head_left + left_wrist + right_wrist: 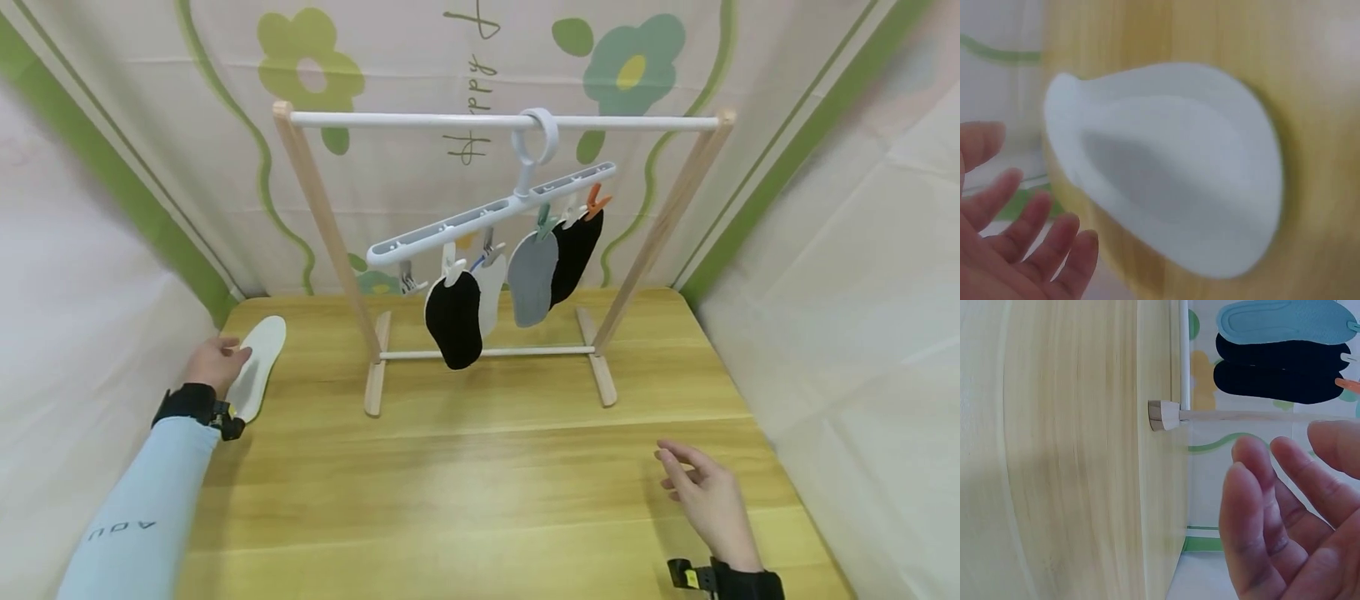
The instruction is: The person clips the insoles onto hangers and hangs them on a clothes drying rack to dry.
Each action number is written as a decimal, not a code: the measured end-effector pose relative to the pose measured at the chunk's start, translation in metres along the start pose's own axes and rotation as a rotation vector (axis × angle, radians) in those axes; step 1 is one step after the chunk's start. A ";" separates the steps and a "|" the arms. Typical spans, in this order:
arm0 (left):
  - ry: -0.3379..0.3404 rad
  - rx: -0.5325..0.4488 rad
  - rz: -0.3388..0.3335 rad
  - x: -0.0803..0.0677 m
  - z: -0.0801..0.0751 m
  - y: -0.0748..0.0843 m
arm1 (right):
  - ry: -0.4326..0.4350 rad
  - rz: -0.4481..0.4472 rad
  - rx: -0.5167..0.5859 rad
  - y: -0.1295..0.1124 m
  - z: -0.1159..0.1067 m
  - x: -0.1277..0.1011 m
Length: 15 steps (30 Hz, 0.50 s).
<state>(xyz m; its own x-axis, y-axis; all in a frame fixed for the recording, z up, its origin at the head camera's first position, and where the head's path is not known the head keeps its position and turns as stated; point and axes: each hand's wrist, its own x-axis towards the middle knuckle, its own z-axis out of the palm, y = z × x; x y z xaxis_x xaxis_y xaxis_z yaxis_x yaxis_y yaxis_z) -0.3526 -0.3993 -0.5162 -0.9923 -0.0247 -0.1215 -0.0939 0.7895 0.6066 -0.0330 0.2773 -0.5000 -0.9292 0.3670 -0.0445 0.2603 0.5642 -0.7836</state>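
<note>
head view showed my left hand point(217, 362) resting at the far left of the pale wooden surface point(487, 467), its fingers against the edge of a flat white foam insole point(258, 367) that lay on the wood near the left corner. in the left wrist view the fingers point(1035, 244) were spread and relaxed beside the insole point(1172, 169), gripping nothing, though the picture was blurred. my right hand point(701, 492) hovered over the near right part of the surface, well apart from the insole, fingers loosely parted and holding nothing; the right wrist view showed the same relaxed fingers point(1260, 525). between my hands, further back, stood a small wooden drying rack with a white top rail point(498, 121). a white plastic clip hanger point(495, 212) hung tilted from that rail, and clipped to it were a black insole point(453, 321), a white one behind it, a grey insole point(532, 279) and another black one point(573, 250).
</note>
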 end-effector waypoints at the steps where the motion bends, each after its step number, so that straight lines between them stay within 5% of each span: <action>1: -0.011 0.011 -0.005 0.005 0.001 -0.002 | -0.002 0.003 0.001 -0.001 0.001 -0.001; 15: -0.030 0.199 0.137 0.048 0.012 -0.016 | 0.033 0.030 0.013 -0.001 0.012 -0.016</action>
<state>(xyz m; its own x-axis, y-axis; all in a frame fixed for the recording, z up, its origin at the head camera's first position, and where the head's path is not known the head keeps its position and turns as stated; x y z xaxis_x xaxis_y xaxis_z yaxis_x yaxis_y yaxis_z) -0.3979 -0.4058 -0.5418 -0.9916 0.1070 -0.0732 0.0626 0.8896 0.4524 -0.0220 0.2618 -0.5056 -0.9119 0.4077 -0.0474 0.2840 0.5434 -0.7900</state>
